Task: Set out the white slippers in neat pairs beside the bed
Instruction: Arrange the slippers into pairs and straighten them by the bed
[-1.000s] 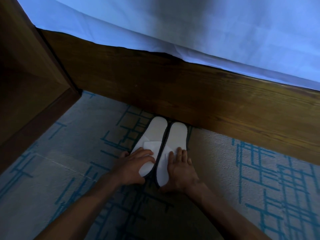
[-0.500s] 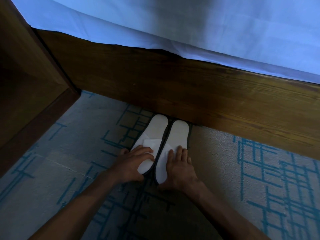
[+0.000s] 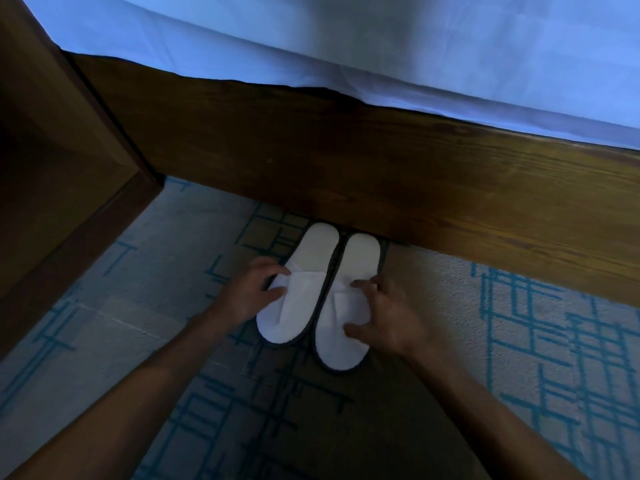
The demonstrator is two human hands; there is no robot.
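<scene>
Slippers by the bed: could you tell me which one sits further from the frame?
The right slipper, under the right hand; its near end lies closer to the camera than the left slipper.

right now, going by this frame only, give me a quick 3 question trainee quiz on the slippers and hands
1. True or false: the left slipper and right slipper lie side by side with their heels toward the bed frame.
2. Which hand is on the right slipper?
3. The carpet pattern is: A) red dots B) blue lines C) plain

Key
1. True
2. The right hand; the left hand is at the left slipper's outer edge.
3. B
</scene>
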